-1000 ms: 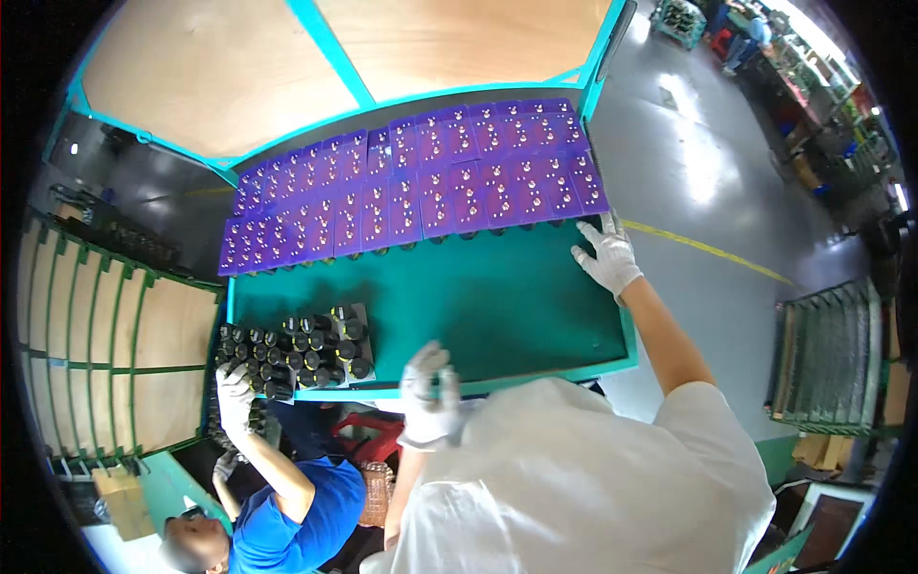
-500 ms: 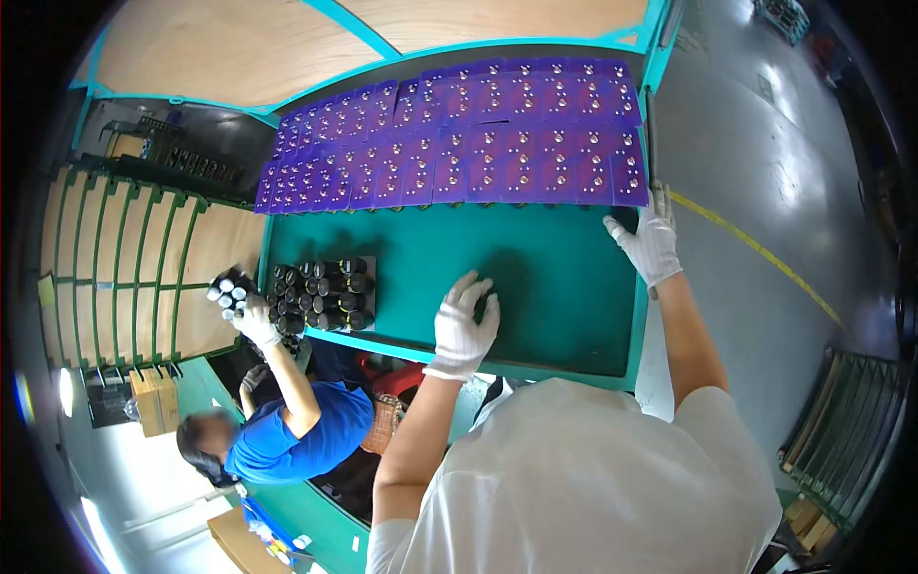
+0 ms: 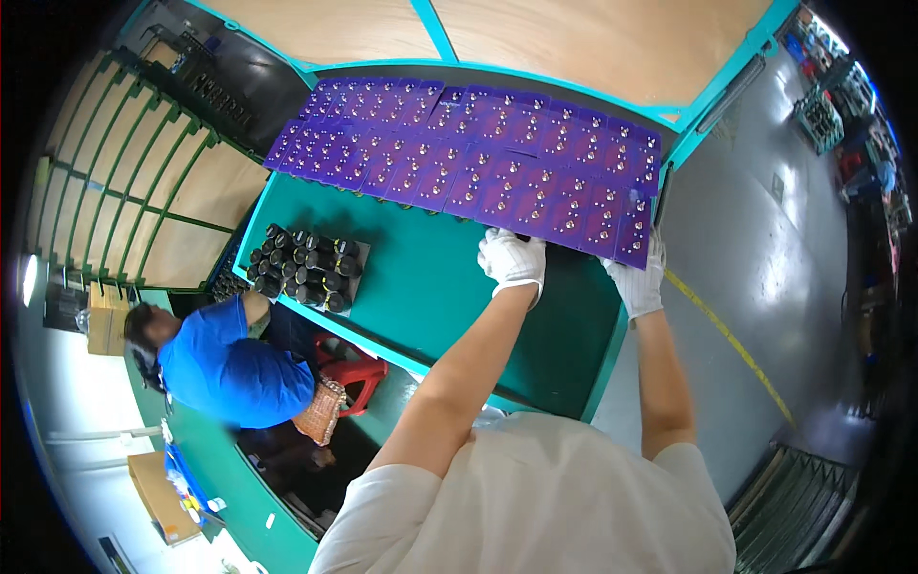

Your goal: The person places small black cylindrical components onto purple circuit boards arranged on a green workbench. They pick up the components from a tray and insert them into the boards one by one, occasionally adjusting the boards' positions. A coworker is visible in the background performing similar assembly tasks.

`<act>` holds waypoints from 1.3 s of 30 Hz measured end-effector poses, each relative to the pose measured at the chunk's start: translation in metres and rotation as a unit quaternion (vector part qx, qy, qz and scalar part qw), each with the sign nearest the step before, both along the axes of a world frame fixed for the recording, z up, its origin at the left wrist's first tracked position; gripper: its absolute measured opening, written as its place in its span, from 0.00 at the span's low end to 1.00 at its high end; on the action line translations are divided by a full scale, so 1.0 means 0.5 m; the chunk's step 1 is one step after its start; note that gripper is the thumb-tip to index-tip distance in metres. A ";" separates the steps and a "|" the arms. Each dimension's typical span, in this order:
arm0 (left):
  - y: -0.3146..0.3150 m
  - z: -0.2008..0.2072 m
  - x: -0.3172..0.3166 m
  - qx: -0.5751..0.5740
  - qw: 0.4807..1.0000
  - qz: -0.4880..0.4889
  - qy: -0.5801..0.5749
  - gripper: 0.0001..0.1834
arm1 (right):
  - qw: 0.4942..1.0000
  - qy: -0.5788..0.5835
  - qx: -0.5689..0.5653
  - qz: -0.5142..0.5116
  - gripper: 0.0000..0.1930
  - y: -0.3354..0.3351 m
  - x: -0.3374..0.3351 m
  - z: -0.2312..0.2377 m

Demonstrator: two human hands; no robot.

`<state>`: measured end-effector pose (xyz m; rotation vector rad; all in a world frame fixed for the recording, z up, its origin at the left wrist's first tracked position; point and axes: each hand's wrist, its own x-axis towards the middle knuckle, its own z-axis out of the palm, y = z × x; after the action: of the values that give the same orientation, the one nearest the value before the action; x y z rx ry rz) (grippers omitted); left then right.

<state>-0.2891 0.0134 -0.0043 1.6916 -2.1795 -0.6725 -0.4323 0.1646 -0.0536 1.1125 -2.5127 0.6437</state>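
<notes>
Two rows of purple panels (image 3: pixel 449 158) with small silvery round parts stand across the far part of a green-topped bench (image 3: pixel 421 258). My left hand (image 3: pixel 513 260), in a white glove, is at their near edge. Its fingers are curled in, and the panel edge and a dark shape by it hide what they hold. My right hand (image 3: pixel 637 287), also gloved, is at the near right corner of the panels. Fingers lie along the right side and the thumb is by the near edge, closed around that corner; part of the hand is covered.
Black cylinders (image 3: pixel 304 268) crowd the bench's left end. A co-worker in a blue shirt (image 3: pixel 229 368) is at the left, by a red stool (image 3: pixel 361 371). A green rack (image 3: pixel 143 191) stands far left; a teal frame with wood boards (image 3: pixel 593 48) rises behind. A floor line (image 3: pixel 727 330) runs right.
My left hand has moved forward and right from above the bench to the panel edge, its fingers curling. My right hand has closed in on the corner. The view has turned; the co-worker has shifted.
</notes>
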 end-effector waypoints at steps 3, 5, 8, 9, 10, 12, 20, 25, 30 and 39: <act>-0.013 -0.009 0.005 0.037 0.991 0.017 0.128 0.34 | 0.993 -0.112 0.004 0.039 0.33 -0.006 0.001 0.032; -0.013 0.000 0.002 0.093 0.965 0.005 0.246 0.31 | 0.944 -0.299 -0.115 0.078 0.30 -0.006 0.019 0.059; -0.014 -0.006 -0.004 0.204 0.865 0.001 0.459 0.26 | 0.754 -0.519 -0.379 0.137 0.25 -0.019 0.049 0.052; -0.021 -0.023 -0.003 0.254 0.847 0.006 0.467 0.26 | 0.766 -0.501 -0.381 0.132 0.23 -0.019 0.060 0.048; -0.022 -0.014 0.012 0.305 0.827 0.011 0.472 0.26 | 0.777 -0.484 -0.382 0.125 0.21 -0.020 0.076 0.054; -0.035 -0.048 0.024 0.330 0.838 0.013 0.435 0.24 | 0.811 -0.437 -0.374 0.106 0.21 -0.021 0.098 0.057; 0.078 -0.003 0.101 0.433 0.709 -0.004 0.557 0.23 | 0.684 -0.602 -0.391 0.127 0.20 0.047 0.126 0.071; 0.114 -0.026 0.217 0.316 0.737 -0.173 0.572 0.20 | 0.721 -0.555 -0.377 0.176 0.26 0.120 0.234 0.076; 0.131 0.103 0.307 0.654 0.315 -0.025 0.688 0.22 | 0.811 -0.479 -0.300 0.150 0.27 0.125 0.287 0.113; 0.156 0.203 0.382 0.646 0.252 -0.036 0.720 0.34 | 0.423 -0.682 -0.471 0.366 0.26 0.076 0.330 0.130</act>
<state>-0.0981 0.0912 0.0973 0.1391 0.1317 -2.7424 -0.2673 0.2024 0.0115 1.1548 -1.0376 3.7232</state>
